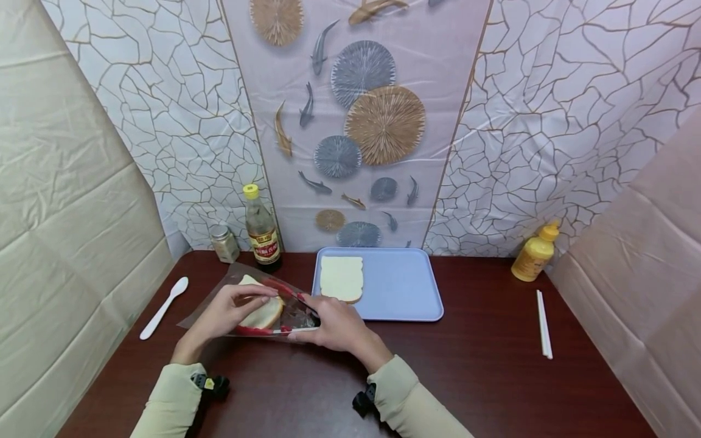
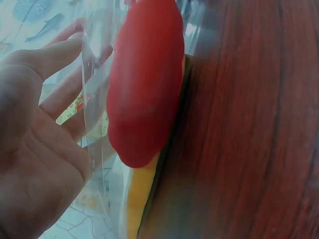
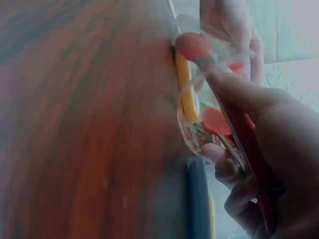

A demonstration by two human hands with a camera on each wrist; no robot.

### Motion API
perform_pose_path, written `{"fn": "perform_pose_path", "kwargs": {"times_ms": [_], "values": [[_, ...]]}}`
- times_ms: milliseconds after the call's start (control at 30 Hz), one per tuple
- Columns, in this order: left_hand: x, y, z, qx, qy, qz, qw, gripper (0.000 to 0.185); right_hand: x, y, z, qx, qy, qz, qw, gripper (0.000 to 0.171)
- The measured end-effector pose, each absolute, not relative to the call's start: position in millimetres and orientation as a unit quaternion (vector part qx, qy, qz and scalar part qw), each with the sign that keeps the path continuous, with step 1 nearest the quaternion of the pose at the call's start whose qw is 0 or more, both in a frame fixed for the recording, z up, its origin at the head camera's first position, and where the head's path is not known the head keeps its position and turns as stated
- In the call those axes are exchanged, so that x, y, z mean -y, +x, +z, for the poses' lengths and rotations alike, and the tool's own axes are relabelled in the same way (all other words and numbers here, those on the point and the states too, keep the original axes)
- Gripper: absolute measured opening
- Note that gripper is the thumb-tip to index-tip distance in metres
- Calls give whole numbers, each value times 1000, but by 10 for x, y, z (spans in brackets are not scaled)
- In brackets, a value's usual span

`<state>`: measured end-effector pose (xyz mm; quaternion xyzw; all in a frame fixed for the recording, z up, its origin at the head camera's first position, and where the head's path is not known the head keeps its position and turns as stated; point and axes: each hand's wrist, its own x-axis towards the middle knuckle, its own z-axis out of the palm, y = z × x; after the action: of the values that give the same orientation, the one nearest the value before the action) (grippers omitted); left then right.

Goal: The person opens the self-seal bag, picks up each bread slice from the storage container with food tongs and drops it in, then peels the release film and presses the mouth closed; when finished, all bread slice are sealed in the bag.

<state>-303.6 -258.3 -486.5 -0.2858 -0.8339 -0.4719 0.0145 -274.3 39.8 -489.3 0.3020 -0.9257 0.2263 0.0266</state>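
My right hand (image 1: 336, 325) grips kitchen tongs with red tips (image 3: 194, 47), thumb on one arm and fingers round the other. The tongs reach into a clear plastic bag (image 1: 210, 304), their tips spread on either side of a bread slice (image 1: 263, 313). At the bag, my left hand (image 1: 227, 310) has thumb and index fingertips close together, seemingly pinching the plastic. One red tip (image 2: 144, 84) lies beside the yellow crust (image 2: 142, 194) in the left wrist view. Another bread slice (image 1: 342, 277) lies on the left of a light-blue tray (image 1: 402, 286).
A dark sauce bottle (image 1: 263, 234) and a spice jar (image 1: 224, 243) stand behind the bag. To the left lies a white spoon (image 1: 164, 307). On the right are a yellow squeeze bottle (image 1: 537, 252) and white chopsticks (image 1: 543, 325). Patterned cloth hangs behind the table.
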Motion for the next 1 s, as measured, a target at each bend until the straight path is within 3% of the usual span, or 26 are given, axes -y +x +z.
{"fn": "perform_pose_path", "kwargs": {"times_ms": [300, 600, 1000], "values": [[2582, -3035, -4868, 835, -274, -476, 28, 21, -641, -2726, -4839, 915, 305, 265, -10, 76], [2537, -3002, -4835, 854, -264, -445, 50, 23, -957, -2718, -4892, 889, 314, 329, -49, 78], [2474, -2989, -4816, 871, -254, -414, 76, 23, -1157, -2632, -4884, 871, 326, 364, -50, 65]]}}
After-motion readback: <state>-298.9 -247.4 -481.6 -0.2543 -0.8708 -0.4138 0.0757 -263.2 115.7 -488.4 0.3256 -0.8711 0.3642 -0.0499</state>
